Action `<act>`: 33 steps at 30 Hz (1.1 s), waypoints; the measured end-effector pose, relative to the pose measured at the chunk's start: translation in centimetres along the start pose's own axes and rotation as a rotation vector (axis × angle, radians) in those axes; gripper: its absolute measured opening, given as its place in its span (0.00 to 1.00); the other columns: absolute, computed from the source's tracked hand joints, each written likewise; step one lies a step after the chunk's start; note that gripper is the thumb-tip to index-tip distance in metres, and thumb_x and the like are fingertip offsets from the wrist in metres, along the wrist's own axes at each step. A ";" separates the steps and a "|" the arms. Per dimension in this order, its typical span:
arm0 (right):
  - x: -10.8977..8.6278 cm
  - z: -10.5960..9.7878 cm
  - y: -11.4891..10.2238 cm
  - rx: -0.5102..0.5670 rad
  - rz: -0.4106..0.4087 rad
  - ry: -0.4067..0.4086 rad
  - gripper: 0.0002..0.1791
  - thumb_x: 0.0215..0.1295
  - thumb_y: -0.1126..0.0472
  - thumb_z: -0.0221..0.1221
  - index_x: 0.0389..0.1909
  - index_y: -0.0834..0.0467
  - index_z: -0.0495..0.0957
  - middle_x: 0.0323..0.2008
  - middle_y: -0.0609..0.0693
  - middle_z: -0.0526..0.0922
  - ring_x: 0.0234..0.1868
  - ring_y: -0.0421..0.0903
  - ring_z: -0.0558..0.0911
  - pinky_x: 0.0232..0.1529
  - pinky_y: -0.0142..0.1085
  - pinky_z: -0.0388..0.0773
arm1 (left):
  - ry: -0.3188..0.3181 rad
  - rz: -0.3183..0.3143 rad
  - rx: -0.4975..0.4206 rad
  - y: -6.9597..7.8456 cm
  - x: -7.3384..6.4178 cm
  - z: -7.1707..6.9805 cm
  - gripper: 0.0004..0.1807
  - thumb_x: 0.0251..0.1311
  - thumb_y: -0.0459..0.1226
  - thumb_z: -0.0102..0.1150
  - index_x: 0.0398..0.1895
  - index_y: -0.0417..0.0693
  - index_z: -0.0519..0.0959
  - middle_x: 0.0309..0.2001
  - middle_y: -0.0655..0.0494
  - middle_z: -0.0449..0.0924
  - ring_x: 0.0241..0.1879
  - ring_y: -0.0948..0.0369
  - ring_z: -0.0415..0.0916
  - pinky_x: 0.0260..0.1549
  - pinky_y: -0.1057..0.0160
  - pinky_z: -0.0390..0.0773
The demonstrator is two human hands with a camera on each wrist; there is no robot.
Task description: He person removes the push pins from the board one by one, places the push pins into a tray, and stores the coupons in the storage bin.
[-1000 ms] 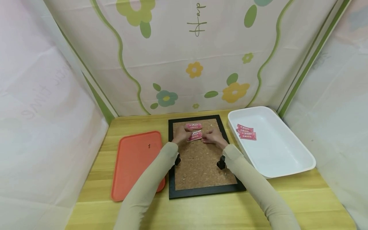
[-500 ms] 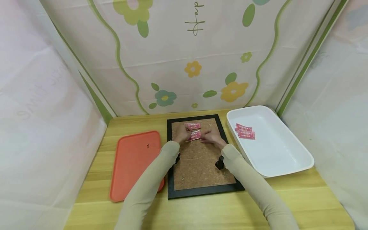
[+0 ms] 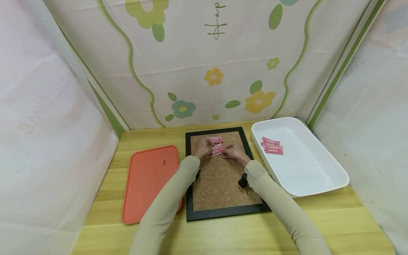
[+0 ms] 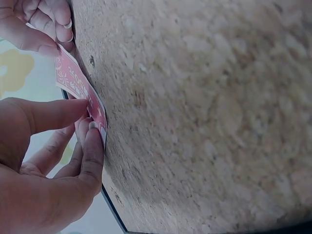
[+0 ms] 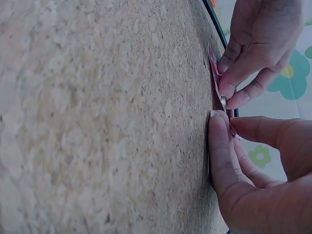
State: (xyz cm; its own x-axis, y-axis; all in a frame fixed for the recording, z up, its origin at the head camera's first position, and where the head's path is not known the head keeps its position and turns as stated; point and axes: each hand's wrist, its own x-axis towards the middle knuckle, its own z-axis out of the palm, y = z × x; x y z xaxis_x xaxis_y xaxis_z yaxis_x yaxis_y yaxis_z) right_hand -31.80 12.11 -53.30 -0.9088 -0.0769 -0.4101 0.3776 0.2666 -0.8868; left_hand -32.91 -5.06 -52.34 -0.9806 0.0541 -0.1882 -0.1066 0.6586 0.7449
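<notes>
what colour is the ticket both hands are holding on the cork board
Pinkish red with white print; the ticket shows best in the head view.

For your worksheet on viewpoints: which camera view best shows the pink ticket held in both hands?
The head view: the pink ticket lies face-up on the cork board between both hands. The wrist views show it edge-on, mostly hidden by fingers.

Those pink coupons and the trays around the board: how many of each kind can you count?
Pink coupons on the cork board: 2, one lying free, one pinched by both hands.
Pink coupons in the white tray: about 3, overlapped.
Trays: 2, white and orange.
Cork boards: 1.
Total: 8.
</notes>
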 end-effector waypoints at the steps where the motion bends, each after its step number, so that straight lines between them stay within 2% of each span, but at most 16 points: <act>1: 0.0 0.0 0.0 0.001 0.000 0.000 0.13 0.71 0.69 0.62 0.53 0.71 0.81 0.33 0.56 0.90 0.30 0.39 0.89 0.38 0.31 0.88 | -0.003 0.004 0.012 0.0 0.1 0.0 0.09 0.64 0.24 0.59 0.41 0.40 0.86 0.37 0.49 0.85 0.31 0.62 0.74 0.26 0.69 0.71; 7: 0.2 0.0 -0.1 -0.010 -0.008 0.006 0.14 0.72 0.70 0.60 0.55 0.71 0.80 0.35 0.55 0.89 0.31 0.40 0.89 0.39 0.32 0.88 | -0.009 0.063 0.107 0.3 0.3 -0.1 0.07 0.65 0.25 0.60 0.40 0.39 0.86 0.36 0.49 0.82 0.30 0.61 0.71 0.26 0.69 0.69; 10: 0.1 0.0 -0.2 -0.006 -0.013 0.004 0.14 0.73 0.70 0.59 0.55 0.72 0.80 0.35 0.55 0.88 0.32 0.41 0.88 0.41 0.32 0.88 | -0.009 0.081 0.125 0.5 0.2 0.0 0.07 0.65 0.25 0.60 0.40 0.38 0.86 0.36 0.49 0.82 0.31 0.61 0.71 0.27 0.69 0.69; 18: -0.2 0.1 -0.6 -0.022 -0.036 -0.008 0.13 0.74 0.70 0.57 0.53 0.73 0.81 0.36 0.56 0.86 0.35 0.43 0.87 0.41 0.32 0.88 | 0.001 0.053 0.120 0.6 0.6 0.3 0.04 0.66 0.26 0.61 0.38 0.39 0.84 0.37 0.48 0.82 0.32 0.60 0.72 0.28 0.68 0.70; 26: 0.0 0.1 -0.3 -0.047 -0.044 -0.005 0.14 0.75 0.69 0.57 0.55 0.72 0.81 0.37 0.57 0.87 0.35 0.43 0.88 0.40 0.31 0.88 | 0.004 0.024 0.104 0.5 0.8 0.5 0.03 0.67 0.27 0.62 0.38 0.39 0.84 0.39 0.47 0.83 0.36 0.58 0.74 0.32 0.65 0.73; 33: 0.0 0.4 -0.2 -0.053 -0.035 -0.001 0.13 0.75 0.69 0.57 0.55 0.72 0.81 0.37 0.57 0.87 0.34 0.42 0.88 0.41 0.32 0.88 | 0.018 0.020 0.117 0.4 0.9 0.6 0.03 0.66 0.29 0.65 0.33 0.40 0.84 0.39 0.47 0.84 0.37 0.56 0.76 0.34 0.64 0.77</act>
State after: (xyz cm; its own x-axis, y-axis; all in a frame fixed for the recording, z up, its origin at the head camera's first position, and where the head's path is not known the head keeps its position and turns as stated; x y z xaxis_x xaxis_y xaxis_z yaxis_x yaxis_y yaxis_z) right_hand -31.77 11.72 -53.22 -0.9210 -0.0881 -0.3794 0.3358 0.3141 -0.8880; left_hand -33.72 -4.27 -52.63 -0.9853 0.0553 -0.1619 -0.0682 0.7409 0.6682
